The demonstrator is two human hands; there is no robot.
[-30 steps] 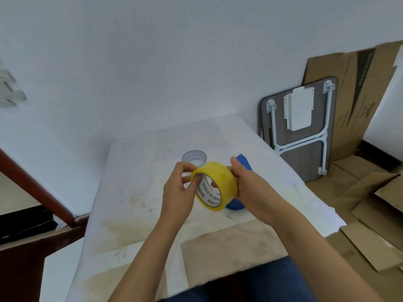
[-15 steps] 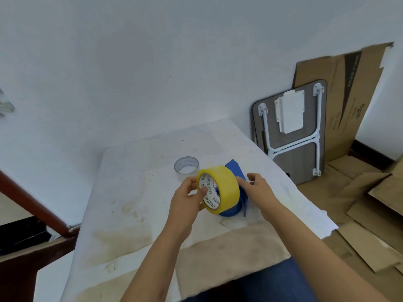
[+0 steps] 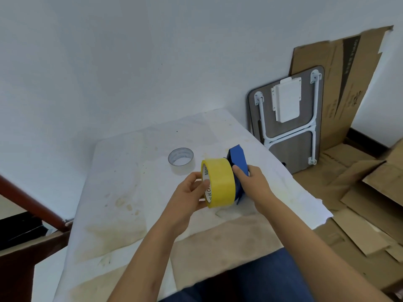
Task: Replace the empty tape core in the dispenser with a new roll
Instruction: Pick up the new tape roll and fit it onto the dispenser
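Observation:
A new yellow tape roll with a white printed core is held upright in my left hand, thumb inside the core and fingers under the rim. Its right face sits against the blue tape dispenser, which stands on the table. My right hand grips the dispenser's near side, with the fingers wrapped around it. The lower part of the dispenser is hidden behind the roll and my right hand. The empty grey tape core lies flat on the table to the left, apart from both hands.
The white stained table ends at the wall behind and drops off on the right. A folded small table and flattened cardboard lie on the floor to the right. A dark wooden rail runs at the left.
My right hand let go of the yellow roll and took hold of the blue dispenser. My left hand brought the roll down and rightwards against the dispenser's side.

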